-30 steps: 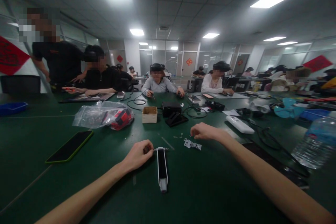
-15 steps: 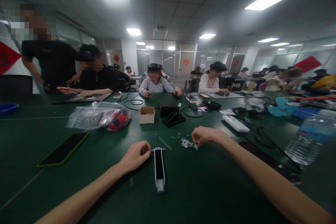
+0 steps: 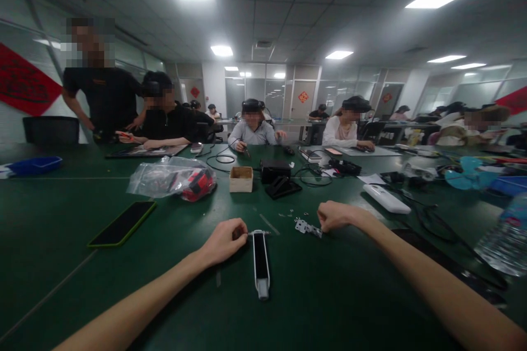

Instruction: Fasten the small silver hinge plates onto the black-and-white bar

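In the head view, a long narrow white frame with a dark inside [image 3: 261, 263] lies on the green table in front of me. A thin metal rod [image 3: 265, 232] crosses its far end. My left hand [image 3: 225, 240] pinches the left end of that rod. Farther right, my right hand [image 3: 336, 216] is closed, fingertips down against the table beside small silver metal brackets [image 3: 302, 226]. Its fingers hide whatever they hold, if anything. A few tiny rings [image 3: 306, 214] lie just beyond the brackets.
Beyond my hands stand a small open box [image 3: 241, 180] and a black stand [image 3: 283, 187]. On the left are a phone [image 3: 122, 224] and a plastic bag [image 3: 154, 178]. A white device [image 3: 386, 198], cables and a water bottle [image 3: 504, 238] occupy the right. Co-workers sit opposite.
My view has turned slightly left, so everything appears farther right. Both hands keep nearly the same places by the frame and brackets. The co-worker opposite has lifted a hand off a dark object.
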Tool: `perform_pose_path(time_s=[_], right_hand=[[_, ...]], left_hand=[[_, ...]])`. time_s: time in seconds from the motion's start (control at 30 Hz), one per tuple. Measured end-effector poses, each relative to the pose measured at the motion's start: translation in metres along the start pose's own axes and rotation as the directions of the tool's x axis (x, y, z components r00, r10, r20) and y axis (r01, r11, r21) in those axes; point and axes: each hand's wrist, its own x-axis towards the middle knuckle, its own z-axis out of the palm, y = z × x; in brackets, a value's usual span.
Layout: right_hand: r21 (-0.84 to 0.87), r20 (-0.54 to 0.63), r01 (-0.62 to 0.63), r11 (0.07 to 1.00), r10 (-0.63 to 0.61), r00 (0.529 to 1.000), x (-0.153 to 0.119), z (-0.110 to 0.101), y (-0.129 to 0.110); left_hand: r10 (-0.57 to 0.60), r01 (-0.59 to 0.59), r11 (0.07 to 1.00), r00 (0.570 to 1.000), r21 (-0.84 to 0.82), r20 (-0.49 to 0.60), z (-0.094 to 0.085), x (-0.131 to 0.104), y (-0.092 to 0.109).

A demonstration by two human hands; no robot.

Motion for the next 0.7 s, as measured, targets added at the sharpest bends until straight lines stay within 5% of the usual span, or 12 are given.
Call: perform_pose_path(time_s=[0.1,0.27,0.47,0.7], right_hand=[[0.047,-0.116,0.137,0.989,-0.131,0.985,-0.003,-0.004,-0.019],[0.252,-0.349,0.449,0.857,-0.352,0.868,-0.003,0.024,-0.069],[0.459,-0.398,0.438,0.773,-0.263,0.879,0.006,0.068,-0.093],[0.458,-0.387,0.442,0.771,-0.275,0.88,0.005,0.071,-0.092]], left_hand=[[-0.008,0.008,1.0,1.0,-0.017,0.005,0.001,-0.001,0.0],[0.001,-0.001,1.0,1.0,-0.011,0.0,-0.001,-0.002,0.002],[0.016,-0.016,1.0,1.0,0.011,-0.007,0.001,-0.002,-0.001],[0.028,-0.028,1.0,0.999,0.004,-0.018,0.003,-0.002,-0.002]])
